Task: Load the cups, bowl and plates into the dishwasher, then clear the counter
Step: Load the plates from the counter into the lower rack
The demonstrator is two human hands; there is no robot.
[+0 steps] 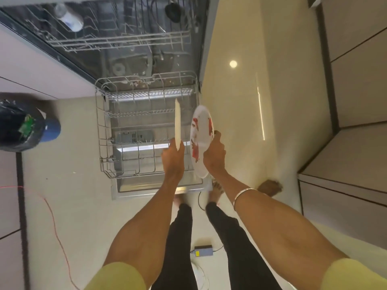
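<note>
While both arms reach out over the pulled-out lower rack (102,130), the left hand (173,159) has its fingers curled round the bottom edge of a plain white plate (178,122), held upright and edge-on to the camera above the rack's right half. Just beside it, the right hand (214,156) grips a second plate (200,130) by its rim, thumb on the face, which is white with red smears or pattern (which of the two cannot be told); it is tilted toward the first plate and hangs at the rack's right edge, the two plates near but apart. A thin bangle (244,194) sits on the right forearm. On the far left a bin lined with a dark bag (18,124) stands on the pale glossy floor (69,195), and a red cord (56,231) trails across the tiles. Further in, the upper rack (117,41) carries an upturned cup (70,18) at its left and a dark cup (172,11) at its right. To the right run pale cabinet fronts (356,91).
</note>
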